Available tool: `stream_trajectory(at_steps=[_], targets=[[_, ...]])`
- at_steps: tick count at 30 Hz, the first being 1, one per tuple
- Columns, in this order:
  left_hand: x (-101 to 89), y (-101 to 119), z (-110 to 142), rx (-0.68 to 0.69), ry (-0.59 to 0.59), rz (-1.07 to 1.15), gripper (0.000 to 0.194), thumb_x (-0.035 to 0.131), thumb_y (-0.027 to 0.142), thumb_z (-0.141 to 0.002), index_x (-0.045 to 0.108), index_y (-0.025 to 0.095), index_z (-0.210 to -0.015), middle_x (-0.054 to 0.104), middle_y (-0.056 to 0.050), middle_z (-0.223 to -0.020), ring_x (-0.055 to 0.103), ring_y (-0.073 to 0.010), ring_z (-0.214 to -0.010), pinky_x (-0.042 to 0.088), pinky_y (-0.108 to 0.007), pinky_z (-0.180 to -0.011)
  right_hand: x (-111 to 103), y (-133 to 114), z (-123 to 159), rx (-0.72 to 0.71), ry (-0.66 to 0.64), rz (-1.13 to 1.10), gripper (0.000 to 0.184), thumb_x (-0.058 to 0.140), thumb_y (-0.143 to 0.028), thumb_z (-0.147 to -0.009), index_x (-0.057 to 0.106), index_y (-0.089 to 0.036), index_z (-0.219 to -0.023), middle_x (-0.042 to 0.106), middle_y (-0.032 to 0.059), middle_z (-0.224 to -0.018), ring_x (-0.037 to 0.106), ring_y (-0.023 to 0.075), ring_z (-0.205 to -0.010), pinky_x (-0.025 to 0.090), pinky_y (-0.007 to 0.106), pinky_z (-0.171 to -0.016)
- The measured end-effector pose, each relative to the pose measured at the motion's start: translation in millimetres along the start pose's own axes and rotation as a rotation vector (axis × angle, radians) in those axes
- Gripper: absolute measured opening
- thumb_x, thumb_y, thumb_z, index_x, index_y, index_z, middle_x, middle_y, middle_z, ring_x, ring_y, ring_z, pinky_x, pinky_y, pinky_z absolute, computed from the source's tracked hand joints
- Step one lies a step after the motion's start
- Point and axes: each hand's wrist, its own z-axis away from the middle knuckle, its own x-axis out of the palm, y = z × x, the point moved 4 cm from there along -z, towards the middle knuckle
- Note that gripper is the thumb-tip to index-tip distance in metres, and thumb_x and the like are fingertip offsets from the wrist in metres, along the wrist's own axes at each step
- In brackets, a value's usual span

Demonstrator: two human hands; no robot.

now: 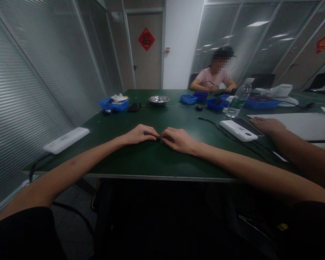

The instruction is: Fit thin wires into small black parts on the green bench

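Observation:
Both my hands meet over the green table (141,159), fingertips almost touching. My left hand (141,134) pinches one side of a small dark piece (159,137), thumb against fingers. From the other side my right hand (178,139) closes on the same piece with bent fingers. The piece is mostly covered by the fingertips, and its kind is too small to make out. Beyond the hands stands a round metal bowl (159,100).
Far left is a blue tray (113,104) beside a dark phone-like object (134,107). White power banks (66,141) lie left and right. A water bottle (239,98), cables and blue trays (188,99) are at right. A neighbour's hand (268,126) rests there; another person (215,77) sits opposite.

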Motion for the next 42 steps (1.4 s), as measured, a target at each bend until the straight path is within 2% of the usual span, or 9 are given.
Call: stream_trajectory(at_steps=[14,20,25,32,37,42], targets=[[1.5,-1.1,-1.2,-0.005,-0.006,-0.004,0.031,0.071,0.035,-0.095,0.078,0.023,-0.122,0.075,-0.009,-0.115,0.069,-0.0227,-0.107,0.051,-0.034,-0.096,-4.0,-5.6,0.9,0.032,0.037,-0.003,0.021,0.05,-0.032,-0.106,0.061,-0.019,-0.119,0.066,0.009,-0.111,0.063,0.0191,-0.091,0.046,0.029,-0.077],[1.6,-4.5,-0.2,-0.038,-0.026,-0.019,0.043,0.072,0.037,-0.094,0.07,0.021,-0.134,0.07,-0.01,-0.116,0.067,-0.0204,-0.099,0.053,-0.031,-0.084,-0.3,1.8,0.1,0.099,0.078,0.024,0.02,0.051,-0.033,-0.106,0.062,-0.02,-0.117,0.067,0.0086,-0.111,0.063,0.0192,-0.09,0.044,0.029,-0.076],[0.5,-1.3,-1.7,-0.003,-0.043,-0.157,0.031,0.064,0.039,-0.099,0.078,0.023,-0.122,0.069,-0.011,-0.124,0.065,-0.0232,-0.11,0.05,-0.035,-0.096,3.2,5.2,-1.0,0.15,0.018,0.071,0.019,0.055,-0.036,-0.104,0.064,-0.021,-0.113,0.069,0.0068,-0.105,0.063,0.0196,-0.087,0.041,0.029,-0.074],[-10.4,-14.3,0.4,-0.052,-0.024,-0.185,0.031,0.064,0.041,-0.098,0.078,0.022,-0.118,0.07,-0.01,-0.122,0.065,-0.0231,-0.111,0.049,-0.036,-0.099,2.0,6.0,-1.0,0.202,-0.003,0.102,0.021,0.053,-0.038,-0.104,0.064,-0.022,-0.112,0.07,0.0065,-0.106,0.063,0.0196,-0.087,0.039,0.029,-0.072],[-14.5,-16.2,2.2,-0.056,-0.018,-0.172,0.031,0.064,0.041,-0.098,0.078,0.022,-0.117,0.07,-0.01,-0.122,0.064,-0.0234,-0.114,0.049,-0.037,-0.101,1.7,10.2,0.0,0.282,0.001,0.136,0.02,0.053,-0.038,-0.103,0.064,-0.022,-0.11,0.07,0.0068,-0.105,0.063,0.02,-0.085,0.039,0.03,-0.072],[-6.8,-6.8,1.4,-0.01,-0.057,-0.262,0.033,0.061,0.04,-0.1,0.075,0.023,-0.125,0.068,-0.01,-0.127,0.061,-0.0247,-0.119,0.045,-0.04,-0.107,2.4,13.3,-0.1,0.313,0.001,0.147,0.019,0.053,-0.036,-0.102,0.064,-0.023,-0.11,0.07,0.0068,-0.107,0.064,0.0207,-0.087,0.04,0.03,-0.073]])
